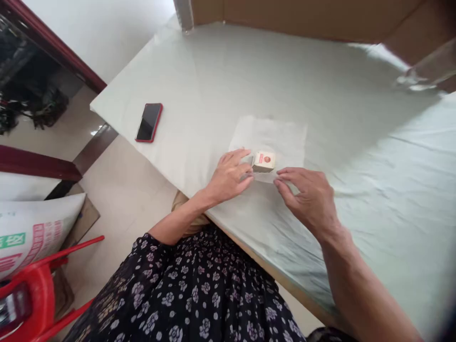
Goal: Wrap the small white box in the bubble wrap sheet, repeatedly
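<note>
A small cream box (pixel 264 161) with red print and a red round mark on top sits near the front of a thin translucent sheet (pixel 276 133). The sheet lies flat on the cloth-covered table, its near edge slightly raised between my hands. Beside the box on the left, my left hand (pixel 231 175) has its thumb and a finger closed at the sheet's near left corner, with the forefinger stretched out near the box. My right hand (pixel 308 194) pinches the near right corner between thumb and fingers.
A phone (pixel 149 122) in a red case lies at the table's left edge. A large cardboard box (pixel 292 21) with open flaps stands at the back. On the floor to the left are a red plastic chair (pixel 39 294) and a printed white sack (pixel 39 228).
</note>
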`<state>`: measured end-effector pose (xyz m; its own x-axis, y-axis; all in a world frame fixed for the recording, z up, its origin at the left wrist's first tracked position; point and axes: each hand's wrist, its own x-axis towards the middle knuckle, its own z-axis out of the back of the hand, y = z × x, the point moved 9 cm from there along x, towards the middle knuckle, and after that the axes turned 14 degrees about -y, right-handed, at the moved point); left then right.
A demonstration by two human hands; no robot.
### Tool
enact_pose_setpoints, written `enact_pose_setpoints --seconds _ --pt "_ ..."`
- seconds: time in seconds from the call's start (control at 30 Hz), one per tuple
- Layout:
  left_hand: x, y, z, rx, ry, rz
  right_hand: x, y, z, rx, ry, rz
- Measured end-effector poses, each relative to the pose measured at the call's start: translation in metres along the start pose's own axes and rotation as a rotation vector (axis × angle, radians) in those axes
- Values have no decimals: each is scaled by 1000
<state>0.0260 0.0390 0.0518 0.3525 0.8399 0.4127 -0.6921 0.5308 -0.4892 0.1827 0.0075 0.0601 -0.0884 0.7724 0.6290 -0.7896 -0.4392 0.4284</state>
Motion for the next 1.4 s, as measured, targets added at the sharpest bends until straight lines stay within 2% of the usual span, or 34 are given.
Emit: enact_pose_setpoints --seconds 0.13,0.27,0.37,0.47,0.6,0.77,0.9,1.0,1.07,1.13,1.27,1.4 --pt "24 7 5 -160 -57 111 24 -13 1 72 9 -77" --pt "43 22 -12 -332 -12 275 41 -38 -11 223 51 -251" --pt "48 29 -26 -401 8 399 42 -55 -26 318 105 -399" --pt "49 28 -34 -461 31 465 37 -63 -38 367 156 -508" --pt "46 24 -30 -471 39 462 29 -57 -36 401 158 -567" --pt "30 23 -18 -454 66 438 20 -36 -34 398 170 -510" --pt "19 23 -15 -445 89 454 14 -32 -37 356 189 -451" --pt "16 24 -14 -451 79 479 19 -26 -13 149 32 -313" --pt "17 25 -13 -439 74 496 23 -9 11 -26 -115 -178" --pt "18 25 -14 -433 78 493 22 16 22 -116 -148 -37" --pt "21 25 -17 -456 71 457 13 54 5 -124 11 205" --pt "20 33 -17 -466 81 429 7 52 -16 -141 42 269"
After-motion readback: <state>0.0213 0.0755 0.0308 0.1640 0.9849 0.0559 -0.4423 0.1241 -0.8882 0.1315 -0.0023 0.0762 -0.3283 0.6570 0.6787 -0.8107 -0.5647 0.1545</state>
